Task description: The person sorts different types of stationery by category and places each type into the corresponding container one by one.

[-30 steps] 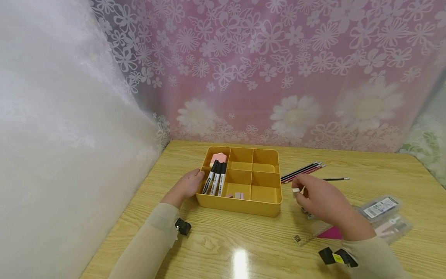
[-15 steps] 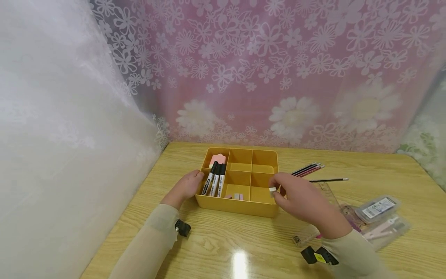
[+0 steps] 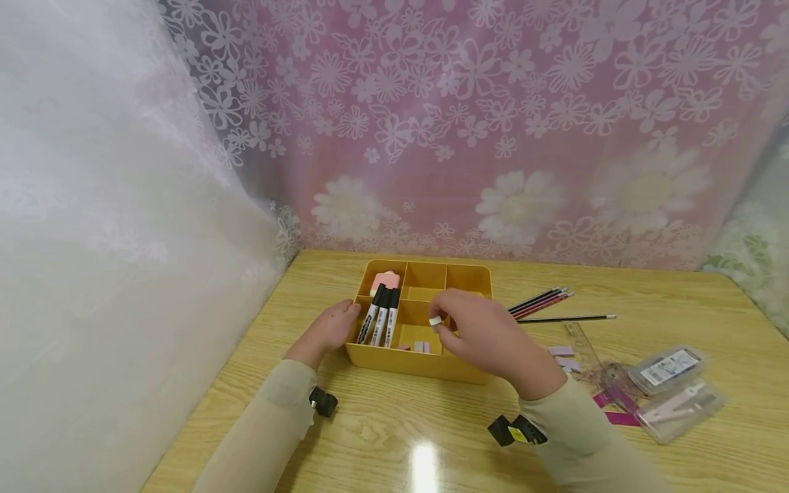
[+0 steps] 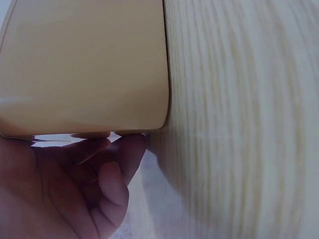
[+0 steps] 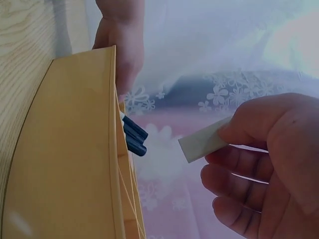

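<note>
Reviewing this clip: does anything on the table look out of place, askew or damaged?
Nothing looks spilled or broken. Mildly askew: one black pencil lies at an angle to the black-and-red pencil bundle, and three black-capped white markers lean, caps poking above the rim of the yellow plastic compartment box.

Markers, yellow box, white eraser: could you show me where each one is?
Markers (image 3: 381, 322): head view, body of the middle one.
Yellow box (image 3: 409, 363): head view, front wall.
White eraser (image 5: 202, 142): right wrist view, its broad side.
</note>
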A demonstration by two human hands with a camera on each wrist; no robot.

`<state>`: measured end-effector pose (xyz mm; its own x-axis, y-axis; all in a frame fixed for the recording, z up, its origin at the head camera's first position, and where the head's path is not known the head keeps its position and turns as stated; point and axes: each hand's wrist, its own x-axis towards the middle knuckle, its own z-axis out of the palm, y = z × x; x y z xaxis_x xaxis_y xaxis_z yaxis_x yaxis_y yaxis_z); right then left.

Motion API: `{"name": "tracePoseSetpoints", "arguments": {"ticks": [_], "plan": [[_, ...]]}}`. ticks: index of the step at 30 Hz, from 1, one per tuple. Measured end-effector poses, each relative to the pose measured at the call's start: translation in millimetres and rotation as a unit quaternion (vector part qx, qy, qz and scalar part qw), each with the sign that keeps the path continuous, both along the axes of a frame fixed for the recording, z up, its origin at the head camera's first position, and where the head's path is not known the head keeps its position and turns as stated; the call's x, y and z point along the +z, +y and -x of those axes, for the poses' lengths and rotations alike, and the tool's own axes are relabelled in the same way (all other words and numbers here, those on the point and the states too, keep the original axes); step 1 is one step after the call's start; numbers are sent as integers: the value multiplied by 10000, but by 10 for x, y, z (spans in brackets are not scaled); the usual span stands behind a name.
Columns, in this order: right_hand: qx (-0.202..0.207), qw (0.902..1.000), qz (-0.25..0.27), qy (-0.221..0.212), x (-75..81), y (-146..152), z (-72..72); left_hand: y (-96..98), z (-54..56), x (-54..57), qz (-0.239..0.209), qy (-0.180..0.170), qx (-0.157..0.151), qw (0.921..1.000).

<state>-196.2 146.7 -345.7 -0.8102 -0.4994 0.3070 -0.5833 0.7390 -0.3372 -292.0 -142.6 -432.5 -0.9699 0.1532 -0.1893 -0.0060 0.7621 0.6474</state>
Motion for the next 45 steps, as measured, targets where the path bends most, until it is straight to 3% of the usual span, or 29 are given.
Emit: {"name": "tracePoseSetpoints", "arguments": {"ticks": [12, 23, 35, 45], "plan": [[-5, 9996, -217, 200, -78, -158, 58, -4, -9, 3, 1, -40, 10, 10000], [-161, 9996, -248, -10, -120, -91, 75, -10, -6, -5, 15, 42, -55, 10000], [-297, 9993, -208, -38, -172, 181, 78, -9, -15, 1, -15, -16, 12, 10000], [-905, 9950, -79, -406, -235, 643, 43, 12, -22, 32, 23, -5, 47, 10000]]}}
